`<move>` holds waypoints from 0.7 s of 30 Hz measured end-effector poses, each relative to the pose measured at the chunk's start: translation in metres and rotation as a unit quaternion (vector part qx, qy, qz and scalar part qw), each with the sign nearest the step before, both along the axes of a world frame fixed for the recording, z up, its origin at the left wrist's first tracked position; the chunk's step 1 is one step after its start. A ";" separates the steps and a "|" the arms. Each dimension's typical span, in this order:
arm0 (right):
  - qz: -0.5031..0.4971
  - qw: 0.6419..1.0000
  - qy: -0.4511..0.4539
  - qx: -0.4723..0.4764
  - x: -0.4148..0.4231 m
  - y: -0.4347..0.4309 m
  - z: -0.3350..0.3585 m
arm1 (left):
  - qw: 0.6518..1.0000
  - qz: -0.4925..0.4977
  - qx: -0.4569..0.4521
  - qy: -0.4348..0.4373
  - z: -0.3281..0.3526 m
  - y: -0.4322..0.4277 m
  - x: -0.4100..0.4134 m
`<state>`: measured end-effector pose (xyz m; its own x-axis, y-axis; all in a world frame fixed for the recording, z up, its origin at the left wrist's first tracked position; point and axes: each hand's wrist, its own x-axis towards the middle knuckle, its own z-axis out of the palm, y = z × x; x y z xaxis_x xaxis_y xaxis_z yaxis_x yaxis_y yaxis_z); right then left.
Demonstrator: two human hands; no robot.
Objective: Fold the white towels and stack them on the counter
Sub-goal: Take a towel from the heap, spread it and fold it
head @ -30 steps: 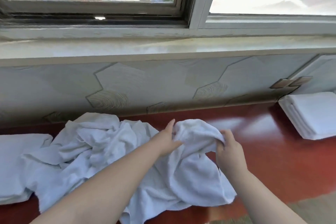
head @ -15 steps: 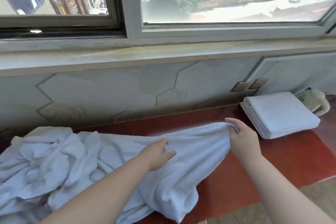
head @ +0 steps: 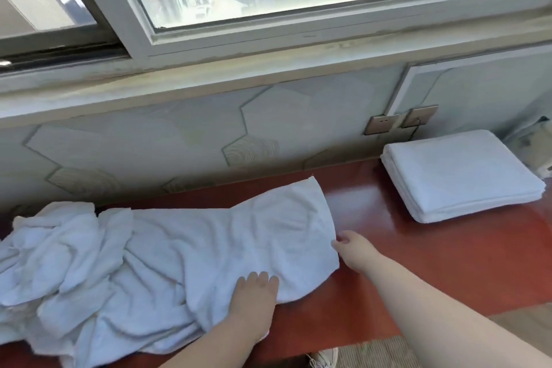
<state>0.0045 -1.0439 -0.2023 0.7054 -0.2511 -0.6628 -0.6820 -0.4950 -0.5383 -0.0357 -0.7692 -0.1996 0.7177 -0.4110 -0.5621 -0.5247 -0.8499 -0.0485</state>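
While one white towel [head: 239, 236] lies spread along the middle of the red surface [head: 433, 266], its left end lost in the crumpled heap [head: 59, 263] at the surface's left edge, the left grip [head: 254, 288] rests flat on the towel's near hem, fingers straight and pressing the cloth down. The right grip [head: 354, 248] sits at the towel's right hem, fingers loosely curled with a tip touching the edge; whether it pinches the cloth I cannot tell. A folded stack [head: 457, 176] lies at the far right corner, well apart. The towel looks light, soft and limp, so it will likely sag and wrinkle wherever it goes unsupported. The best holds, I judge, are its two right corners, pinched and carried over toward the left end.
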 end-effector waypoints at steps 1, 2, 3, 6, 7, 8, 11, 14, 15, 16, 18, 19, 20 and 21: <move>0.000 0.999 -0.015 -0.028 0.004 0.002 0.000 | 1.000 0.013 -0.004 0.015 0.002 0.000 0.004; -0.002 0.999 -0.020 -0.039 0.006 0.004 -0.001 | 0.999 0.032 -0.019 0.035 0.005 -0.001 0.007; -0.003 0.999 -0.017 -0.035 0.008 0.007 -0.001 | 0.995 0.070 -0.053 0.055 0.008 -0.002 0.010; -0.055 0.997 0.028 0.043 0.013 0.017 -0.002 | 0.937 0.242 -0.208 0.142 0.021 -0.014 0.020; -0.074 0.994 0.045 0.072 0.013 0.020 -0.003 | 0.902 0.295 -0.258 0.182 0.028 -0.020 0.026; -0.075 0.993 0.052 0.080 0.013 0.022 -0.003 | 0.859 0.347 -0.304 0.224 0.036 -0.026 0.032; -0.118 0.988 0.021 0.102 0.009 0.016 -0.006 | 0.637 0.509 -0.462 0.349 0.052 -0.032 0.056; -0.169 0.967 0.064 0.182 -0.006 0.006 -0.004 | 0.675 0.546 -0.443 0.224 0.050 -0.021 0.070; -0.139 0.969 0.086 0.188 -0.014 0.003 -0.006 | 0.756 0.514 -0.382 0.137 0.045 -0.014 0.071; -0.086 0.975 0.098 0.178 -0.023 0.002 -0.009 | 0.812 0.481 -0.324 0.062 0.037 -0.007 0.068; 0.036 0.985 0.090 0.145 -0.035 0.005 -0.017 | 0.846 0.452 -0.285 -0.013 0.027 0.003 0.059; 0.082 0.986 0.077 0.127 -0.037 0.009 -0.019 | 0.852 0.440 -0.282 -0.032 0.023 0.006 0.053; 0.117 0.986 0.055 0.103 -0.037 0.015 -0.020 | 0.864 0.417 -0.280 -0.050 0.020 0.009 0.047; 0.142 0.987 0.030 0.072 -0.035 0.022 -0.020 | 0.884 0.373 -0.274 -0.068 0.016 0.010 0.039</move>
<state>-0.0306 -1.0221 -0.2220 0.6915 0.0509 -0.7206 -0.5606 -0.5913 -0.5797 0.0033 -0.7590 -0.1836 0.9497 0.0215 -0.3124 0.1705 -0.8724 0.4580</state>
